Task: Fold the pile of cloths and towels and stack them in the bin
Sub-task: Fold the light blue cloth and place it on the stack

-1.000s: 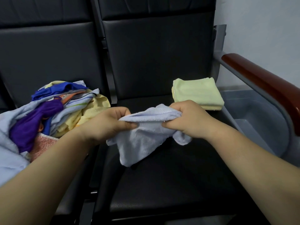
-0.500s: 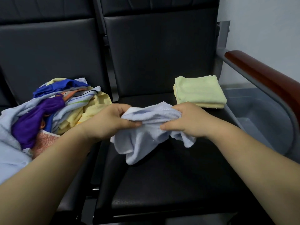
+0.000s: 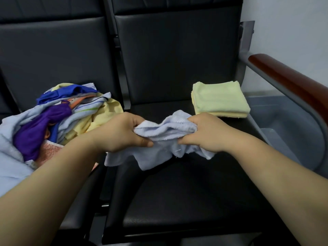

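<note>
Pale blue terry cloth (image 3: 165, 139) hangs bunched between the two hands above the middle of a black padded seat (image 3: 177, 192), seen from the head camera. The left hand (image 3: 122, 132) has its grip clamped on the cloth's left end, thumb underneath and fingers curled over the top. The right hand (image 3: 205, 132) grips the right end the same way, thumb pointing inward. The two thumbs are close to each other but apart, with crumpled fabric between them. Loose corners of the cloth droop below both hands, and the lowest one seems to reach the seat cushion.

Behind the right hand, at the back right of the seat, lies a stack of folded yellow-green towels (image 3: 218, 98), squared up and flat. To the right of the seat, below a brown armrest (image 3: 292, 86) on a grey metal frame, stands a grey bin (image 3: 284, 130), just beside the seat's edge.

On the neighbouring seat to the left sits the unfolded pile (image 3: 92, 114): a purple cloth (image 3: 40, 128), a royal blue cloth (image 3: 71, 92), striped, light blue and yellow pieces, tangled together. The left forearm crosses in front of the pile's near edge.
</note>
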